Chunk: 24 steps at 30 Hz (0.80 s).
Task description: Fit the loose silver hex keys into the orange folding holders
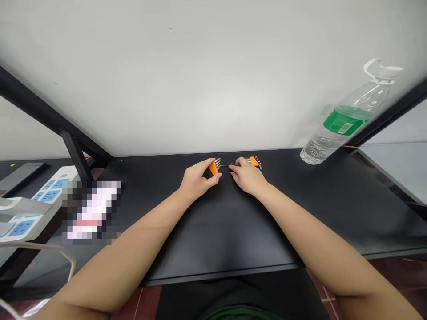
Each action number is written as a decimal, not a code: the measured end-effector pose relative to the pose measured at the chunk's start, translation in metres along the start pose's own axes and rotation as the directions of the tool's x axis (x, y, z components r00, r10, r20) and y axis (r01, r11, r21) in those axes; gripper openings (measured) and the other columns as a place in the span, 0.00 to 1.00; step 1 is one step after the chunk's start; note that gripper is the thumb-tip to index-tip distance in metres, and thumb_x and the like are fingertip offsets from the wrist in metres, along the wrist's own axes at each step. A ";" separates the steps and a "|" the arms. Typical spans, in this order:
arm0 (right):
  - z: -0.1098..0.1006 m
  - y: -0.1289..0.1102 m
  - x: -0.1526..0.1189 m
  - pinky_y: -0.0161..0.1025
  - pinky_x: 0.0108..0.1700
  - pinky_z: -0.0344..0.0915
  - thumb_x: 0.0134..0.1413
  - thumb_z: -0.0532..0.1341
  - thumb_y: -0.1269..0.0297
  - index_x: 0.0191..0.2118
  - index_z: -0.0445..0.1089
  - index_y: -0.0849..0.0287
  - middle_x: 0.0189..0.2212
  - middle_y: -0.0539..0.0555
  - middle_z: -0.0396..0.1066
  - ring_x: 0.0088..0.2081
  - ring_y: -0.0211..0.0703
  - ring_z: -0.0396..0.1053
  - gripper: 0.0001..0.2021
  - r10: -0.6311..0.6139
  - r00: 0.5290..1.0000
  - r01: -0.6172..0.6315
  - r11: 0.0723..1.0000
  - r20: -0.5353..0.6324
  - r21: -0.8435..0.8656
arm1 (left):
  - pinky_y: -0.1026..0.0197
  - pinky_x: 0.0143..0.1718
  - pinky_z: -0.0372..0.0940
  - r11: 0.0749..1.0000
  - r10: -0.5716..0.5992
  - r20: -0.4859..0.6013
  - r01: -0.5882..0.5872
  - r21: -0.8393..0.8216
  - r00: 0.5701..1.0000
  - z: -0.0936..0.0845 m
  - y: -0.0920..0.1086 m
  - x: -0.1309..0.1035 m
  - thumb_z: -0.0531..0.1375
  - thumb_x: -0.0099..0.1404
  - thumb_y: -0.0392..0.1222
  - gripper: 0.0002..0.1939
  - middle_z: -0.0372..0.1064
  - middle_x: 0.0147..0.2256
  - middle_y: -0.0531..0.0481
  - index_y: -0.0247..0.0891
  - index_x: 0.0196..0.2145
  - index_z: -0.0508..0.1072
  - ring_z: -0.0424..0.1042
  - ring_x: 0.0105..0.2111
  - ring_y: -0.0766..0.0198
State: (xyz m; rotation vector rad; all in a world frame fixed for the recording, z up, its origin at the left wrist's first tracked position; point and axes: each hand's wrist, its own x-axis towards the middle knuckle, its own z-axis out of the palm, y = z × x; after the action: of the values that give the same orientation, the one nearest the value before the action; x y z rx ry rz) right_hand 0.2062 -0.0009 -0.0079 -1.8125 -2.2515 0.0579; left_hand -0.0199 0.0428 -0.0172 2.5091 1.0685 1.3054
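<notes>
An orange hex key holder with several metal keys standing out of its right side is gripped between the thumb and fingers of my left hand. My right hand pinches a thin hex key, whose shaft points left at the holder. Whether its tip touches the holder I cannot tell. Just behind my right hand, a second orange holder with more metal keys lies on the black table. My right fingers partly cover its left side.
A large water bottle with a green label stands at the back right. To the left lie a blurred-out bright object, a white power strip and a pale cable. A wall rises behind the table, with black frame bars at the sides.
</notes>
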 end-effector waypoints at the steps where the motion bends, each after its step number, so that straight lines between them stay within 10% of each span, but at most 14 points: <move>1: 0.000 -0.001 0.000 0.40 0.38 0.65 0.72 0.54 0.62 0.58 0.75 0.54 0.55 0.61 0.67 0.46 0.47 0.72 0.18 -0.006 1.000 0.006 1.000 0.009 -0.004 | 0.62 0.39 0.74 1.000 0.011 0.004 -0.011 0.006 1.000 0.000 0.000 0.000 0.66 0.64 0.52 0.24 0.81 0.41 0.47 0.36 0.53 0.77 0.78 0.33 0.63; 12: -0.014 -0.017 -0.010 0.45 0.48 0.64 0.60 0.61 0.71 0.36 0.77 0.62 0.38 0.62 0.72 0.45 0.54 0.69 0.06 -0.138 0.990 0.142 0.980 0.040 -0.138 | 0.60 0.39 0.75 0.998 0.057 0.069 -0.058 0.015 0.996 0.000 -0.001 -0.002 0.67 0.65 0.54 0.26 0.80 0.43 0.46 0.39 0.56 0.75 0.79 0.35 0.61; 24: -0.025 -0.010 -0.020 0.38 0.39 0.59 0.63 0.57 0.73 0.38 0.72 0.59 0.33 0.54 0.74 0.37 0.44 0.70 0.07 -0.250 0.953 0.261 0.964 -0.172 0.046 | 0.58 0.45 0.77 0.996 0.093 0.052 -0.093 0.000 0.994 0.000 -0.003 -0.002 0.68 0.65 0.51 0.26 0.79 0.48 0.44 0.38 0.57 0.74 0.81 0.41 0.58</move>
State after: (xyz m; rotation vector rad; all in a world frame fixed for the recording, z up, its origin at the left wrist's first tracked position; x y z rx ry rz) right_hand 0.2062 -0.0256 0.0151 -1.4221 -2.3137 -0.0604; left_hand -0.0221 0.0434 -0.0197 2.6089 0.9538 1.2545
